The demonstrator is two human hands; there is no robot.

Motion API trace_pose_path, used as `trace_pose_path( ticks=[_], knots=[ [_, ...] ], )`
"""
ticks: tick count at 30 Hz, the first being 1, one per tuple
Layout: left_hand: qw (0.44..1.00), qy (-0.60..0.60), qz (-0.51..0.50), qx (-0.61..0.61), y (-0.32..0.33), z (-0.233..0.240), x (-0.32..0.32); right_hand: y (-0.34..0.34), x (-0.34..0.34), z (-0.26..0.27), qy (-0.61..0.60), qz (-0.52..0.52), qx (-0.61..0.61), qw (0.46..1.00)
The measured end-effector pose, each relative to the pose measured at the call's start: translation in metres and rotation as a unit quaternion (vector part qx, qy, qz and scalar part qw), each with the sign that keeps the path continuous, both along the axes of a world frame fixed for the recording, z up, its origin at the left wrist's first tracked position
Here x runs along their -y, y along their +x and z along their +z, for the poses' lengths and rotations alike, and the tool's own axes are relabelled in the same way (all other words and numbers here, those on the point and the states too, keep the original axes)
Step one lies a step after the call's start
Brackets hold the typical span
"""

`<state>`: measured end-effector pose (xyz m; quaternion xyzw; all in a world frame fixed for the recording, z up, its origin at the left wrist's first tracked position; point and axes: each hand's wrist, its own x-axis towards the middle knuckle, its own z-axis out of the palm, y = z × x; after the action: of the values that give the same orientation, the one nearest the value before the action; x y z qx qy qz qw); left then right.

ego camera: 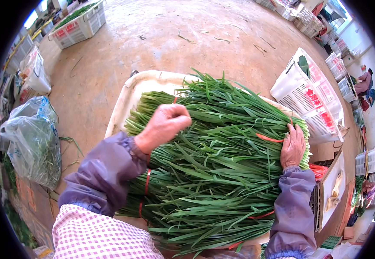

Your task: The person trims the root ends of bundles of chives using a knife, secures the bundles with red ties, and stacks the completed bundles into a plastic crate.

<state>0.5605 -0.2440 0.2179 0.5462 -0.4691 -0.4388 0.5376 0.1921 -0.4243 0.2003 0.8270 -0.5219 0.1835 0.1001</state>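
Note:
Bundles of garlic chives (213, 155), bound with red bands, lie stacked in a white plastic tray (118, 111). Their pale stem ends show at the left and right sides, and the green leaves overlap in the middle. My left hand (164, 126) is curled into a fist over the left bundles; no object is visible in it. Flat on the stem ends at the right lies my right hand (293, 147), beside an orange-red band (269, 138). More red bands (147, 182) cross the bundles at the lower left. Purple sleeves cover both forearms.
A white slatted crate (304, 97) stands right of the tray, with red twine (318, 171) and a board (333, 191) below it. On the left sits a clear plastic bag (35, 142) of plant scraps. Another crate (80, 29) holds greens. A person (364, 82) is far right.

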Motion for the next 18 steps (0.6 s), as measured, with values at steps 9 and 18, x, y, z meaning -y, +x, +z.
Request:
trace_pose_path(
  ticks=[9,18],
  knots=[
    [0.845,-0.259,-0.04,0.465,-0.071,0.072,0.049,-0.001,-0.003,0.002,-0.021,-0.013,-0.027,0.999],
    [0.835,-0.066,-0.07,0.542,-0.129,-0.015,0.163,-0.002,0.004,-0.001,-0.033,0.011,-0.03,0.999]
  ],
)
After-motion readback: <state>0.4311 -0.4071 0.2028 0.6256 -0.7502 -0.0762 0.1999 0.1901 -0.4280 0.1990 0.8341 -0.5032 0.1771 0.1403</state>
